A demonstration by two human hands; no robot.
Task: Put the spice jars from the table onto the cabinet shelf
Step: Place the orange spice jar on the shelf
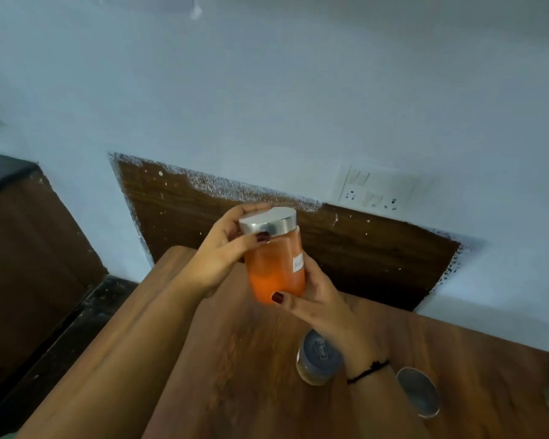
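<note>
Head view shows your orange spice jar (pixel 274 264) held above the worktop (pixel 457 359), near its far edge. Your left hand (pixel 225 248) grips the steel lid (pixel 268 224); your right hand (pixel 311 299) clasps the base. Two more jars (pixel 319 356) stand below, rightward.

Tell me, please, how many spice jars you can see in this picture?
3. An orange jar is held above the table by both hands. A dark-lidded jar stands below the right wrist. A metal-lidded jar stands further right. Others may lie outside the frame.
</note>
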